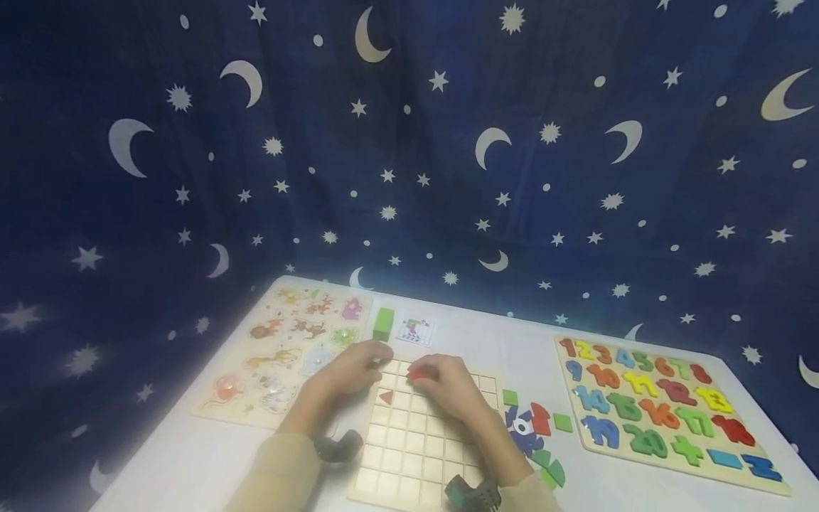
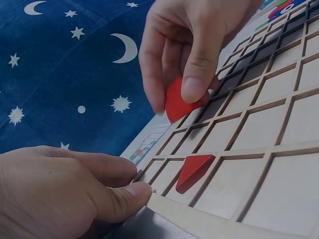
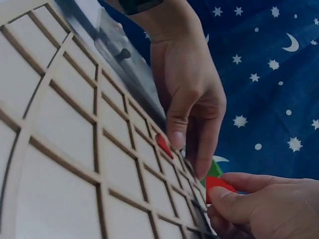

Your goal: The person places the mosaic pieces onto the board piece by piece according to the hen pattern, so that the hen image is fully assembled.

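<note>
A dark blue cloth printed with moons and stars hangs behind a white bench (image 1: 192,455). On it lies a wooden grid board (image 1: 416,441). The right hand (image 1: 448,384) pinches a red piece (image 2: 175,102) just above the board's far squares. The left hand (image 1: 348,370), fingers curled, grips the board's far left edge beside a red triangle (image 1: 386,397) lying in a square.
</note>
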`<state>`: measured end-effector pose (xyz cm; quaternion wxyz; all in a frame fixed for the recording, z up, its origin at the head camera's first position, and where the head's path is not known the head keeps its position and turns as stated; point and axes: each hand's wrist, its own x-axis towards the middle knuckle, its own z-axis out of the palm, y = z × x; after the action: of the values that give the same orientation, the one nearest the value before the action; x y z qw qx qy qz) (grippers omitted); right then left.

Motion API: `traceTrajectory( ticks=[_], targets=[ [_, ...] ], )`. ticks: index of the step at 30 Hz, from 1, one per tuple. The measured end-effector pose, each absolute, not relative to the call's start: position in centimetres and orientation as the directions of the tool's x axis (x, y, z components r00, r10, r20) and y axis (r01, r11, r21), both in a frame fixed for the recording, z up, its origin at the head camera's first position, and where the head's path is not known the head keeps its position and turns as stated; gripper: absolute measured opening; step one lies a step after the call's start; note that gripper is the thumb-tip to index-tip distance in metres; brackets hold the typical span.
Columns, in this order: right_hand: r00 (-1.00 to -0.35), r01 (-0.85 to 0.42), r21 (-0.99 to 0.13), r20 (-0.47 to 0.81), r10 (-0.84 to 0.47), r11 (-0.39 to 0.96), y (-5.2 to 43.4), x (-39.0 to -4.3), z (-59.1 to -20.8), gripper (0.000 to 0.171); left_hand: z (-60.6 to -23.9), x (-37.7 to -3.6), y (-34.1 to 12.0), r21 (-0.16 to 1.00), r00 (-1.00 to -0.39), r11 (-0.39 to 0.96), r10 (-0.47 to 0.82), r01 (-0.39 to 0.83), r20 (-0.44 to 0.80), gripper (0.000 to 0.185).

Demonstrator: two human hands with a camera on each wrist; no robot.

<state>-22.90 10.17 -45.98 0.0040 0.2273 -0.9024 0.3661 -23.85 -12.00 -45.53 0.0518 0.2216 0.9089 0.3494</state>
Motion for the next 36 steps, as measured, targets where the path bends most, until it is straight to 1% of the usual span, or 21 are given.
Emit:
traceTrajectory(
  ticks=[4,8,11,14,23,29,36],
  targets=[
    [-0.9,-0.414,-0.661,0.195,-0.39,0.626,9.9,-22.9,-46.6,0.02,-45.5,-23.8,-12.1,0.649,-0.898,0.666,0.436,0.367,0.06,0.044],
    [-0.9,-0.415,-0.683,0.213,-0.379,0.601,9.6,-22.9,-46.9,0.013,-45.4,-23.7,-12.1,0.651,-0.901,0.671,0.431,0.355,0.047,0.044],
    [-0.901,-0.417,-0.679,0.222,-0.373,0.605,9.5,-22.9,-47.1,0.008,-45.2,-23.6,-12.1,0.654,-0.903,0.672,0.428,0.348,0.04,0.044],
    [-0.896,-0.428,-0.676,0.229,-0.38,0.6,9.4,-22.9,-47.1,0.006,-45.2,-23.7,-12.1,0.647,-0.901,0.676,0.432,0.354,0.041,0.044],
    [-0.884,-0.453,-0.639,0.233,-0.405,0.622,8.8,-22.7,-47.0,0.008,-45.4,-23.9,-12.1,0.646,-0.897,0.671,0.44,0.364,0.049,0.043],
    [-0.881,-0.468,-0.579,0.243,-0.407,0.668,8.8,-22.6,-47.2,0.016,-45.6,-24.1,-12.0,0.645,-0.907,0.683,0.42,0.342,0.035,0.044],
    [-0.884,-0.458,-0.589,0.224,-0.409,0.666,9.0,-22.3,-47.2,0.02,-45.8,-24.2,-12.0,0.643,-0.907,0.685,0.419,0.342,0.037,0.044]
  ],
)
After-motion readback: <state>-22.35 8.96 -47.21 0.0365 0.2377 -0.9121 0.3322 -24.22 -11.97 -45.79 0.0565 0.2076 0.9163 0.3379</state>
